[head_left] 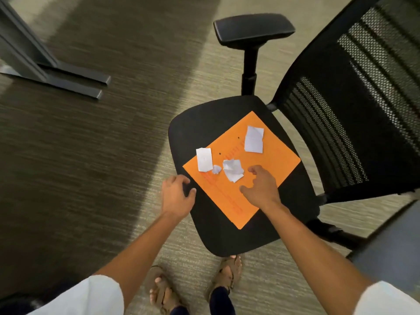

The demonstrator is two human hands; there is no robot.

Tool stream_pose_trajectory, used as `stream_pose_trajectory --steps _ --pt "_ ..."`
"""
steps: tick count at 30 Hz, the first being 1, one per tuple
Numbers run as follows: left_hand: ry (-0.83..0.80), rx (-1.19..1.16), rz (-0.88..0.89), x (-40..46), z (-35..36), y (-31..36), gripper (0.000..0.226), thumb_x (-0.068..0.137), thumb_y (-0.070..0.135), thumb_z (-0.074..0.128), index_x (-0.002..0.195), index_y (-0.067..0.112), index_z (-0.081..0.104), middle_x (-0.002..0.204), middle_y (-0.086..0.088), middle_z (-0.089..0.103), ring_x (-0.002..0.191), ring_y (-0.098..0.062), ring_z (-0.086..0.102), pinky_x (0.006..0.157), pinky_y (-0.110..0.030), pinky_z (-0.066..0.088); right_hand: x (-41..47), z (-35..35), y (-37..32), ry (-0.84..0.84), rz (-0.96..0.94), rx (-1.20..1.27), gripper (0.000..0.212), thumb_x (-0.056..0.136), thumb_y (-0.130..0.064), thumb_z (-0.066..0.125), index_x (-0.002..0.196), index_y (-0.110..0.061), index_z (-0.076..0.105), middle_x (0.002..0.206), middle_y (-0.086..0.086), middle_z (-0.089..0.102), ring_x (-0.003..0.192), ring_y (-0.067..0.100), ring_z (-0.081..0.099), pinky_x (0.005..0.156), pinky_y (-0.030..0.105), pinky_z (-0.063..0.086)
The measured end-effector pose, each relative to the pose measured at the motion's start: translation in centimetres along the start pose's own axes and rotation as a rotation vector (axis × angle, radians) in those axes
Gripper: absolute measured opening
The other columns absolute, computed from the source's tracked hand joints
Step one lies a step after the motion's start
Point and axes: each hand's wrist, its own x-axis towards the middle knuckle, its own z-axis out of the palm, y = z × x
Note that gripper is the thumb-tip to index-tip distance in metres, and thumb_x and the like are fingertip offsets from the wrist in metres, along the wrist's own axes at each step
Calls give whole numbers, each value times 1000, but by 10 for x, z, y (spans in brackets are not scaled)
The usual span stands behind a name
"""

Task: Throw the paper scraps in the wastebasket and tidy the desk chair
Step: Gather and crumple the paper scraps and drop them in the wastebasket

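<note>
A black desk chair [204,123] stands in front of me, its seat carrying an orange folder [272,160]. On the folder lie white paper scraps: a crumpled one [233,170] in the middle, a tiny ball [216,169], a flat strip [204,159] at the left edge and a folded piece [254,139] toward the backrest. My right hand [261,187] hovers over the folder just right of the crumpled scrap, fingers apart, holding nothing. My left hand [178,194] rests at the seat's left edge, fingers curled over the rim. No wastebasket is in view.
The chair's mesh backrest [354,110] rises at the right and a padded armrest [253,28] stands behind the seat. Dark metal desk feet [75,80] lie on the carpet at the upper left. A grey surface edge [391,242] shows at the lower right. My sandalled feet [227,276] are below the seat.
</note>
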Motion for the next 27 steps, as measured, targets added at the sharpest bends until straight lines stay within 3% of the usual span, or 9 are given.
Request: stream_pose_trajectory --steps 6,12,14,17,20,24,27 --pt "-17 220 103 22 26 23 53 83 24 74 131 14 56 146 -13 41 138 -33 30 111 -43 35 18 29 14 -108 -251 -360 69 88 -10 64 147 -22 32 155 5 29 134 27 33 96 39 47" --pt "-20 357 58 45 57 43 75 84 43 71 150 29 37 159 -13 27 148 -38 17 121 -51 17 44 43 22 -53 -388 -431 96 91 -27 70 158 -25 2 167 4 0 151 29 13 111 39 39" --pt "0 338 49 53 67 51 74 85 48 69 150 31 37 161 -14 24 149 -38 15 120 -51 16 52 46 19 -82 -450 -463 97 92 -27 68 158 -25 -3 168 4 -1 151 30 13 111 42 39" --pt "-3 354 58 65 81 55 61 90 45 65 145 28 45 164 -14 19 149 -38 15 119 -50 19 59 50 17 -56 -468 -491 73 95 -23 63 155 -27 23 162 4 24 141 30 29 98 44 50" --pt "22 398 74 70 86 53 38 95 34 60 131 22 60 164 -13 21 147 -36 21 115 -45 26 62 52 23 37 -420 -451 39 98 -25 58 137 -28 54 143 2 46 122 26 42 81 35 50" --pt "69 322 61 74 83 54 24 99 16 56 112 16 75 160 -16 30 139 -36 31 105 -41 41 69 44 37 57 -353 -283 28 101 -20 53 126 -20 66 117 5 61 103 23 57 75 36 53" --pt "98 220 -13 81 79 55 21 96 7 59 105 12 77 156 -17 34 137 -35 31 89 -36 48 77 27 42 165 -223 92 21 97 -20 62 114 -15 74 101 3 71 91 19 66 74 35 55"
